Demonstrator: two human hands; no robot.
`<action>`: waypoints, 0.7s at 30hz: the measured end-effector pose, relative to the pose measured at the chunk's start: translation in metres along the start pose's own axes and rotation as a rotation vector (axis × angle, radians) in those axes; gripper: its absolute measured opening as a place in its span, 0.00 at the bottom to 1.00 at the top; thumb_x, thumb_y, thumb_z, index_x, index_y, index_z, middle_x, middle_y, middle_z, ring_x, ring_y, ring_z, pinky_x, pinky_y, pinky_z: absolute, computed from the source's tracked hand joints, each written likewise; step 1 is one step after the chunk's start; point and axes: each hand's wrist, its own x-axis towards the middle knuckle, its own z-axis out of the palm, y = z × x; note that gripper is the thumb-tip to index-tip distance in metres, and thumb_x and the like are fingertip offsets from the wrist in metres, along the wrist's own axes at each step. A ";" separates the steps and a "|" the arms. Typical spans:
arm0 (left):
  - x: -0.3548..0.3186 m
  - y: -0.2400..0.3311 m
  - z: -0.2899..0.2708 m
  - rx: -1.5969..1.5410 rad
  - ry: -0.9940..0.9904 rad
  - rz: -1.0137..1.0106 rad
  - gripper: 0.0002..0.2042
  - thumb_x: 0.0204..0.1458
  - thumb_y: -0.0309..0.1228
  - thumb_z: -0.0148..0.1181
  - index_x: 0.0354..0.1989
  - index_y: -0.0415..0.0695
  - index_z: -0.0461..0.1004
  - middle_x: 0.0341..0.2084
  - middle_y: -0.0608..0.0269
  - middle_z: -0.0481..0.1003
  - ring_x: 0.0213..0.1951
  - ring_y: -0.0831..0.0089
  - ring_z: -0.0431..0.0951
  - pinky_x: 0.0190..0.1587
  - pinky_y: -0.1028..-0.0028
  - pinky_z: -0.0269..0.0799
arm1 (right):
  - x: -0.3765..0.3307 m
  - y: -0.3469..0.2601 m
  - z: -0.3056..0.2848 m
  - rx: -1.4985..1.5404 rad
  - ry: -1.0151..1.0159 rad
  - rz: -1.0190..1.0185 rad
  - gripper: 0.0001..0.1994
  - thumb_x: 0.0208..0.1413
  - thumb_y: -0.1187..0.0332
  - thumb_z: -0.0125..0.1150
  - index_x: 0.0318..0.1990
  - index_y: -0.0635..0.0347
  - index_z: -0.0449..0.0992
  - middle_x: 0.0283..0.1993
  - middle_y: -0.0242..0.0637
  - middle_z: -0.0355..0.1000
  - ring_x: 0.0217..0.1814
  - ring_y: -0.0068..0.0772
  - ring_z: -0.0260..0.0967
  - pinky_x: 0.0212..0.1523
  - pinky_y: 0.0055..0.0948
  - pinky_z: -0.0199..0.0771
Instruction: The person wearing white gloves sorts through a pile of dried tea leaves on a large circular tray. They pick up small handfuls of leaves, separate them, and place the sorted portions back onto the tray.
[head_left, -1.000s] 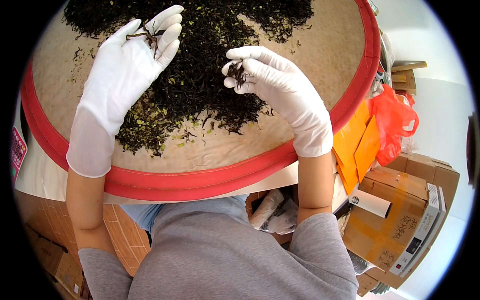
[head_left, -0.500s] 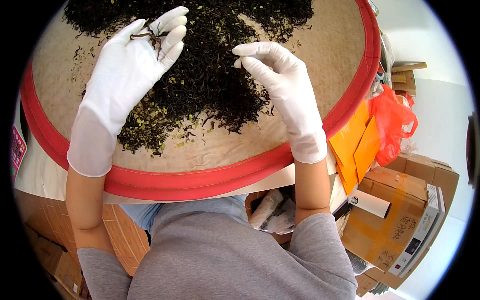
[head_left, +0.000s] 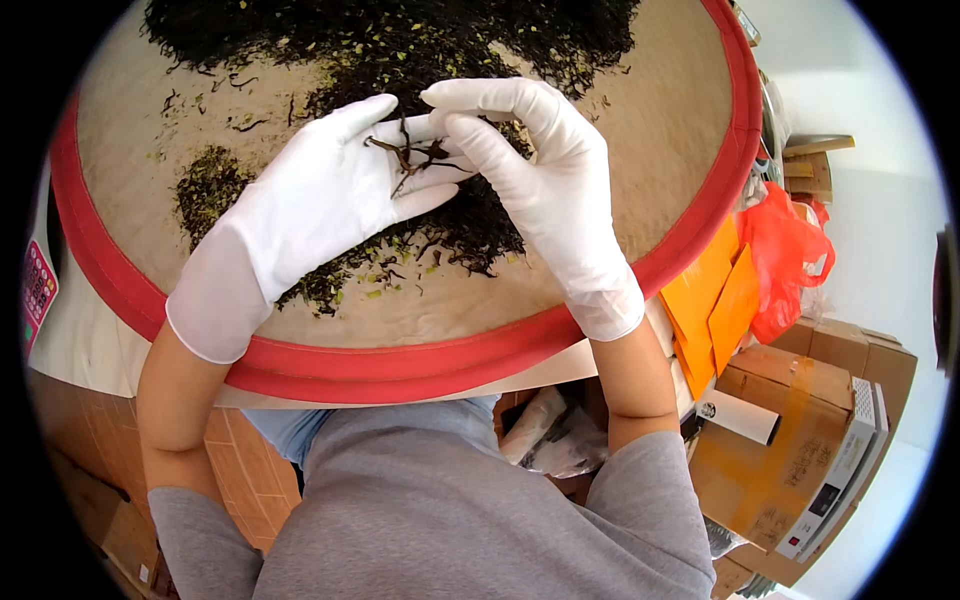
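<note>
A round woven tray with a red rim (head_left: 400, 372) lies before me, spread with dark dried tea leaves (head_left: 400, 45). Both hands wear white gloves. My left hand (head_left: 310, 205) is held flat over the tray, palm up, with a small bunch of brown stems (head_left: 412, 157) lying on its fingers. My right hand (head_left: 540, 180) meets it from the right, with its fingertips pinched at the stems on the left palm.
Right of the tray are orange envelopes (head_left: 715, 305), a red plastic bag (head_left: 790, 255) and cardboard boxes (head_left: 800, 440). A tiled floor (head_left: 240, 440) shows below the tray on the left. My grey shirt fills the bottom.
My left hand moved right toward the tray's middle, and my right hand swung left to meet it. The right fingertips now touch the stems on the left palm.
</note>
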 end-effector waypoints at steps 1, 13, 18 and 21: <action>0.000 0.002 -0.003 0.003 -0.040 -0.012 0.20 0.69 0.38 0.39 0.53 0.32 0.67 0.46 0.50 0.73 0.51 0.62 0.75 0.58 0.59 0.72 | -0.002 -0.003 0.001 0.080 0.019 0.066 0.09 0.59 0.75 0.62 0.46 0.58 0.81 0.38 0.32 0.78 0.41 0.22 0.74 0.44 0.25 0.76; -0.002 0.014 -0.004 0.108 -0.067 0.086 0.26 0.70 0.40 0.33 0.63 0.30 0.64 0.52 0.49 0.75 0.53 0.64 0.77 0.57 0.68 0.73 | -0.004 0.003 -0.011 -0.160 0.128 0.131 0.10 0.59 0.75 0.62 0.47 0.59 0.81 0.38 0.32 0.78 0.43 0.20 0.74 0.47 0.23 0.72; 0.001 0.010 -0.010 0.039 -0.092 0.068 0.25 0.70 0.39 0.32 0.61 0.29 0.65 0.50 0.49 0.75 0.53 0.64 0.76 0.61 0.65 0.70 | 0.001 0.009 -0.007 -0.479 0.061 -0.329 0.07 0.54 0.75 0.65 0.40 0.53 0.81 0.38 0.32 0.76 0.39 0.33 0.72 0.43 0.31 0.71; 0.001 0.006 -0.007 -0.027 -0.028 0.062 0.23 0.70 0.39 0.34 0.56 0.31 0.68 0.46 0.52 0.75 0.51 0.65 0.75 0.60 0.63 0.70 | 0.005 0.010 -0.006 -0.633 0.027 -0.535 0.08 0.48 0.73 0.68 0.36 0.50 0.80 0.38 0.29 0.75 0.38 0.38 0.70 0.40 0.36 0.70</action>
